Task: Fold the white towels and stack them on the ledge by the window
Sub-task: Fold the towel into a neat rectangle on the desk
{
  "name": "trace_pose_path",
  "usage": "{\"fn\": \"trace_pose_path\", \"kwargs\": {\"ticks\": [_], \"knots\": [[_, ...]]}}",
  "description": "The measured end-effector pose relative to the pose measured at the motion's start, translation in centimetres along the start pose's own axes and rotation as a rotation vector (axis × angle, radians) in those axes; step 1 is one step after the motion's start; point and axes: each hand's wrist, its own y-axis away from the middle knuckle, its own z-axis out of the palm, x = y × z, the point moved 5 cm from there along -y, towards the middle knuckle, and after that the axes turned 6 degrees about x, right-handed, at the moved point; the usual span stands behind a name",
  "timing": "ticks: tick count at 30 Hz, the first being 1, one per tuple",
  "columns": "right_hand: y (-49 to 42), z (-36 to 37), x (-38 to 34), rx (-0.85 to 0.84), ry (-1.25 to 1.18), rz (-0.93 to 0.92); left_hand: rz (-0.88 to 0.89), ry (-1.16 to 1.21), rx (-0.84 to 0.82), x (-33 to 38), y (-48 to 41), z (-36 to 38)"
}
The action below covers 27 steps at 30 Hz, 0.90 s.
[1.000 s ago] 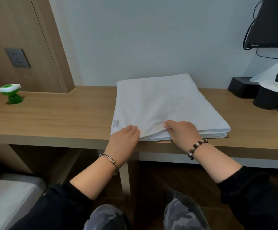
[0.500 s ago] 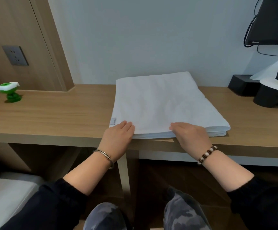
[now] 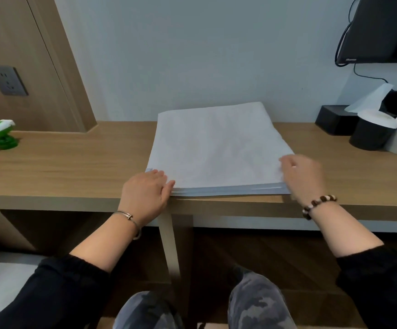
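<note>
Towel lies under left hand and right hand, palm-down at near corners.

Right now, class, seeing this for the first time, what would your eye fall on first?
The folded white towel lies flat on the wooden desk, centre frame, with the left hand at its near left corner and the right hand at its near right corner. A small green toy stands far left.

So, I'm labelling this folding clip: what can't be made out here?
Head view only.
Right hand: motion-blurred, so its hold on the white towel is unclear.
Towel's near left corner: partly covered by the left hand.
Black screen: cut off by the top and right edges.
Window: out of frame.
</note>
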Motion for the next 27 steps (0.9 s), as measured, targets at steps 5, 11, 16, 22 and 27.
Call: {"fn": "trace_pose_path", "kwargs": {"ticks": [5, 11, 16, 22, 27], "knots": [[-2.8, -0.2, 2.7, -0.089, 0.124, 0.295, -0.481, 0.152, -0.020, -2.3, -2.4, 1.7], [-3.4, -0.4, 3.3, -0.231, 0.083, 0.515, -0.833, 0.504, -0.284, -5.7, -3.0, 3.2], [-3.3, -0.3, 3.8, -0.310, -0.069, 0.651, -0.882, 0.540, -0.413, -6.2, -3.0, 2.6], [-3.1, 0.0, 4.5, -0.219, -0.178, 0.681, -1.022, 0.795, -0.357, -6.8, -2.9, 3.1], [-2.3, 0.2, 4.7, -0.138, 0.086, 0.381, -0.779, 0.408, -0.352, -6.7, -3.5, 2.5]]}}
